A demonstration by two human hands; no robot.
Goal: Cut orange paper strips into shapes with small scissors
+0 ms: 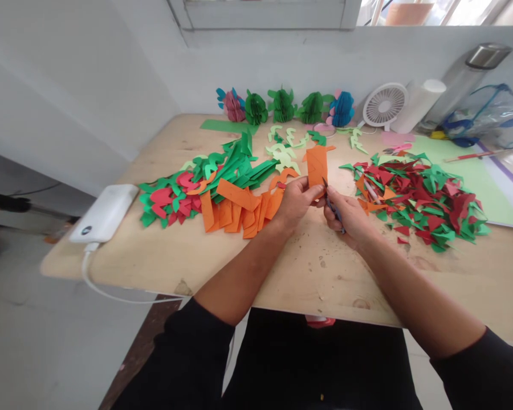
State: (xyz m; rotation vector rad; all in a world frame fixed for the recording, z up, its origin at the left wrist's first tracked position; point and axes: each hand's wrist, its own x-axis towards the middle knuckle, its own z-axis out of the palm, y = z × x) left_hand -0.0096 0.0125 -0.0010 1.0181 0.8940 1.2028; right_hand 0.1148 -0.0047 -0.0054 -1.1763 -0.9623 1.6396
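My left hand [298, 200] pinches the lower end of an upright orange paper strip [317, 165], which has faint lines drawn on it. In my right hand [346, 213] is a small pair of scissors [334, 209] with grey-blue handles, its blades at the strip's lower right edge. How far the blades are apart is too small to tell. To the left of my left hand lie several orange paper pieces [226, 213], partly overlapping green paper strips [239, 165]. Red and green cut-out shapes [166, 199] are heaped farther left.
A pile of red, green and orange scraps [427, 199] covers the table's right side. Several folded-paper figures [282, 105] line the wall beside a white fan [385, 106] and a bottle [474, 74]. A white power bank [105, 213] with a cable sits near the left edge.
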